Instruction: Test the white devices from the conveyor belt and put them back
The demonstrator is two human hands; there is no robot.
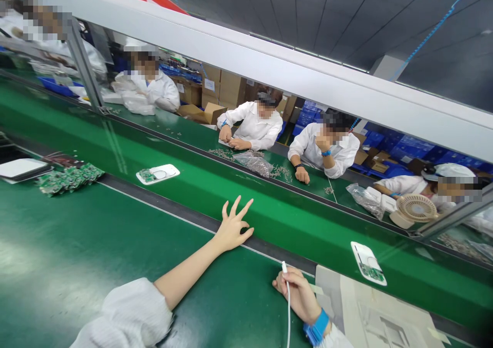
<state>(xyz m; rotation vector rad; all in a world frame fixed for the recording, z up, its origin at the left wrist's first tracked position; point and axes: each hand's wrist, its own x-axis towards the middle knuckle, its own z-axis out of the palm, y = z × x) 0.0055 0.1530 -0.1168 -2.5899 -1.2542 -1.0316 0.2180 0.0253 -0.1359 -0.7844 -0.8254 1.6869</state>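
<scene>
My left hand reaches over the dark edge of the green conveyor belt, fingers spread and holding nothing. Low on the right, my right hand is closed on a white cable, whose plug end points up past the fingers. A blue wrist strap circles my right wrist. On the belt, a white panel with a green circuit board lies left of my left hand. Another white panel with a board lies on the belt to the right of my right hand.
Green circuit boards are heaped at the left, beside stacked white panels. A taped paper sheet covers the table at right. Across the belt sit co-workers in white coats, with bags of small parts and a fan.
</scene>
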